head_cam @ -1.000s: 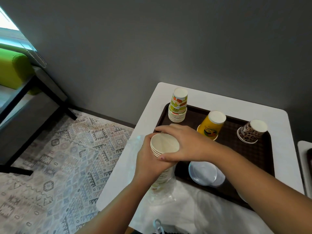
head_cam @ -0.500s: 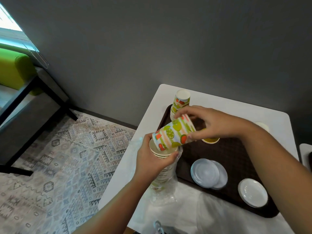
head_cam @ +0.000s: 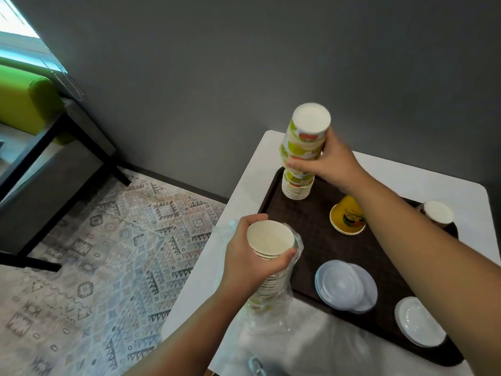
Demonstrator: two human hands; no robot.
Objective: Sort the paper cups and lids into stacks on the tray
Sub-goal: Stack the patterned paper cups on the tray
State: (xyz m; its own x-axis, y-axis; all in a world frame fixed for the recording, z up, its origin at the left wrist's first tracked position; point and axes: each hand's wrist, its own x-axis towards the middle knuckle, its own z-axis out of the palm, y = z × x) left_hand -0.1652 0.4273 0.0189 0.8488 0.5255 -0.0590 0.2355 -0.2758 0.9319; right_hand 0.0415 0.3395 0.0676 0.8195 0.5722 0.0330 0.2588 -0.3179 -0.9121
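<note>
Writing: none legible | right grip (head_cam: 329, 161) clasps fruit-print cup (head_cam: 305, 137) | left grip (head_cam: 248, 263) clasps nested cups (head_cam: 271, 241)

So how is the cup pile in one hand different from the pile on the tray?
The left-hand stack sits mouth-up, showing plain cream insides, half inside a clear plastic sleeve, off the tray's edge. The tray stack is upside down, white bottom on top, standing on the brown tray, and the right hand grips it. Both are nested fruit-print paper cups.
</note>
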